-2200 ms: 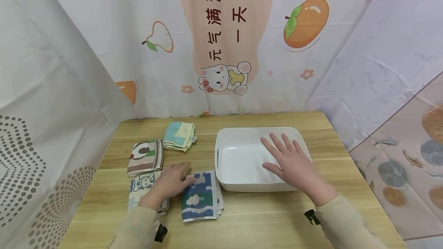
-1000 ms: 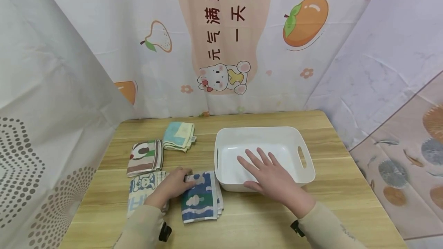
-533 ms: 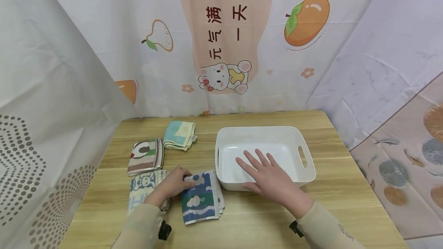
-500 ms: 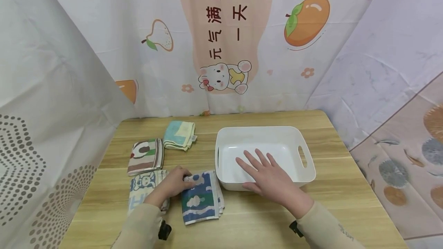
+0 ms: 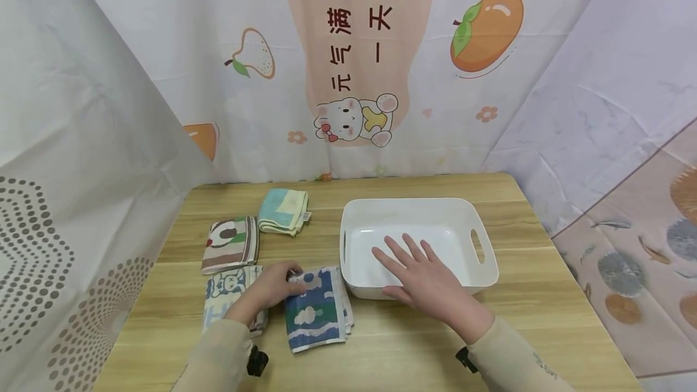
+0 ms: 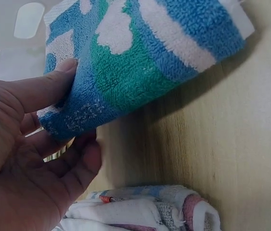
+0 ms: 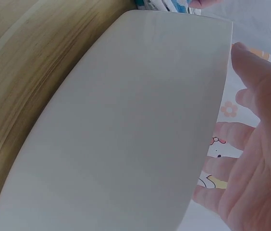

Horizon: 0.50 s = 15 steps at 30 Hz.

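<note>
A folded blue towel [image 5: 316,313] with green and white patterns lies left of a white plastic basket [image 5: 354,286]. My left hand [image 5: 276,283] pinches the towel's left edge. In the left wrist view, the thumb presses on top of the blue towel [image 6: 126,72] and the fingers are beneath its edge, which is lifted off the wood. Over the front part of the basket, my right hand [image 5: 422,277] is spread with straight fingers and holds nothing. The right wrist view shows that hand [image 7: 255,144] at the rim, beside the basket's outer wall [image 7: 116,125].
Three more folded towels lie at the left of the wooden table [image 5: 414,343]: a teal and yellow one [image 5: 283,210], a brown striped one [image 5: 231,245], and a pale blue one [image 5: 218,301] partly under my left forearm. A printed curtain [image 5: 245,132] hangs behind the table.
My right hand has moved left and toward me, from the basket's right side to its front middle. My left fingers have curled in at the blue towel's edge. The last half second shows little motion.
</note>
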{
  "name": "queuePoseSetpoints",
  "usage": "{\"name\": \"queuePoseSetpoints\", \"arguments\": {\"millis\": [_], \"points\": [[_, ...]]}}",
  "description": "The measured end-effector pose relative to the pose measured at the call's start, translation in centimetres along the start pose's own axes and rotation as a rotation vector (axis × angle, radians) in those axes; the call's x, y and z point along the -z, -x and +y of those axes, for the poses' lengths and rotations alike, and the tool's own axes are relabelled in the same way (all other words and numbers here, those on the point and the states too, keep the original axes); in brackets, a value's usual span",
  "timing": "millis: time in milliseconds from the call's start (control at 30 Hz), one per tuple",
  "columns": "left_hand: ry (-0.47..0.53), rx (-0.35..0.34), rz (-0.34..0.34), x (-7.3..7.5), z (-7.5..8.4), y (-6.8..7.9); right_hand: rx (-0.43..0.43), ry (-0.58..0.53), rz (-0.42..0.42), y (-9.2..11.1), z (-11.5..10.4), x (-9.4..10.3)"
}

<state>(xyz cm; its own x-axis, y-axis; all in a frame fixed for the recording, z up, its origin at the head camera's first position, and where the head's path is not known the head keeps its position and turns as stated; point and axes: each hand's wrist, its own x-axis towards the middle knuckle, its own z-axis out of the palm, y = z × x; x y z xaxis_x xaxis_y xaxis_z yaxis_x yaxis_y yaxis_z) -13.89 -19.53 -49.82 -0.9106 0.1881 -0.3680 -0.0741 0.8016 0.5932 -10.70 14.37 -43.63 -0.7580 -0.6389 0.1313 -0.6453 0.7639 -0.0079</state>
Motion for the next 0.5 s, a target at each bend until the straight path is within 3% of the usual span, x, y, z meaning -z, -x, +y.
{"name": "queuePoseSetpoints", "arguments": {"millis": [300,500], "points": [[0.033,-0.123,0.025,0.6,-0.5,0.9,0.003,0.009,0.009,-0.1,0.1,-0.1],[0.065,-0.145,-0.002,1.6,-0.3,1.5,0.009,0.012,0.014,-0.1,0.2,-0.2]]}}
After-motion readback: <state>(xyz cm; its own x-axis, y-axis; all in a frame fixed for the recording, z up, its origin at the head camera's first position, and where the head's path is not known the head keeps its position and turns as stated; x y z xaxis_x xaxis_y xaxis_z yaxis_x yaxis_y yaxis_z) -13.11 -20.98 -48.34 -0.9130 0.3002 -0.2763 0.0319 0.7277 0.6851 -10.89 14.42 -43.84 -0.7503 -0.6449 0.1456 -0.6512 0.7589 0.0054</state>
